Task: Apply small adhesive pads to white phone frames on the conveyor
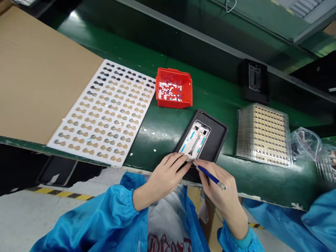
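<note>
A phone frame (194, 141) with a silvery inner plate and blue strips lies in a black tray (215, 138) at the table's near edge. My left hand (168, 175) rests at the near end of the frame, its fingertips pressed together over a small light piece too little to name. In my right hand (222, 187) is a blue pen-like tool (210, 175), held as one holds a pen. The tool's tip meets the frame's near end, close to my left fingertips. My fingers cover that end of the frame.
Left of the tray, a white sheet (126, 161) carries rows of small tan and dark parts. Cardboard (39, 77) lies beyond it. A red bin (174, 104) holds small white bits. Rightward stand stacked clear trays (245, 134), a black fixture (254, 94), a plastic bag (306, 141) and another person's blue sleeve (283, 218).
</note>
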### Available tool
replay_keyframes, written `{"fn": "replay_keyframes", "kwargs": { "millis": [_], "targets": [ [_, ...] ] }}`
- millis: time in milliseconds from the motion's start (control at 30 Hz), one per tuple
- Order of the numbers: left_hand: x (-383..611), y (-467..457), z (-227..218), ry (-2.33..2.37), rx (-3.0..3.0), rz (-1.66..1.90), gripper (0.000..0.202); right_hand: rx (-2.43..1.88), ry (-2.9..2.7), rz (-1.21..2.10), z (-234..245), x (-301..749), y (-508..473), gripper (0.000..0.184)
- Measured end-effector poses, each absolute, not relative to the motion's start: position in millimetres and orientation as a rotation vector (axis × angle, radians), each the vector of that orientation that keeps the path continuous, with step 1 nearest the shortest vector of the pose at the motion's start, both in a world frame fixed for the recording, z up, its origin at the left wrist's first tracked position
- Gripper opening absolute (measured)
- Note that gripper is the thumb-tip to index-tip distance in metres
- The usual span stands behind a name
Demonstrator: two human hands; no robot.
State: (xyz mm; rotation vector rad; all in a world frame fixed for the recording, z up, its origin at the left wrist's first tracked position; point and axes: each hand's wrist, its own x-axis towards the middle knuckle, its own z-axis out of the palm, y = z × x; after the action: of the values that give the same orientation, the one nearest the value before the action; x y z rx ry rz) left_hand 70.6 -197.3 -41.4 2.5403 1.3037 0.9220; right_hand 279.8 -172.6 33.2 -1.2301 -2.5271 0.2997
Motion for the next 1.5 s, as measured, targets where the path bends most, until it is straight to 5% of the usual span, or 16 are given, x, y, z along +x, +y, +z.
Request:
{"fn": "replay_keyframes", "kwargs": {
  "millis": [267,533,933,1067,1233,1500],
  "targets": [
    [71.6,-194.8,-42.2,1.287,2.67,0.85,0.032,-1.278,-2.496,0.422,32.2,280.7,-171.6,0.024],
    [55.9,-182.6,-38.8,1.102,2.67,0.689,0.035,-1.652,-1.521,0.438,1.5,286.1,-201.5,0.01],
    [70.0,-173.2,-42.6,1.063,2.789,0.748,0.032,-1.213,-2.144,0.479,67.5,252.4,-135.7,0.015],
    [25.6,-174.8,-37.3,1.417,2.465,1.016,0.034,-1.001,-2.263,0.462,82.3,208.1,-69.0,0.014],
    [-23.4,-165.5,-52.7,1.999,2.198,1.006,0.033,-1.069,-2.251,0.521,55.7,130.2,24.7,0.016],
    [-26.5,-163.6,-56.8,2.001,2.329,0.981,0.028,-1.294,-2.535,0.368,9.8,54.3,80.2,0.013]
  ]
}}
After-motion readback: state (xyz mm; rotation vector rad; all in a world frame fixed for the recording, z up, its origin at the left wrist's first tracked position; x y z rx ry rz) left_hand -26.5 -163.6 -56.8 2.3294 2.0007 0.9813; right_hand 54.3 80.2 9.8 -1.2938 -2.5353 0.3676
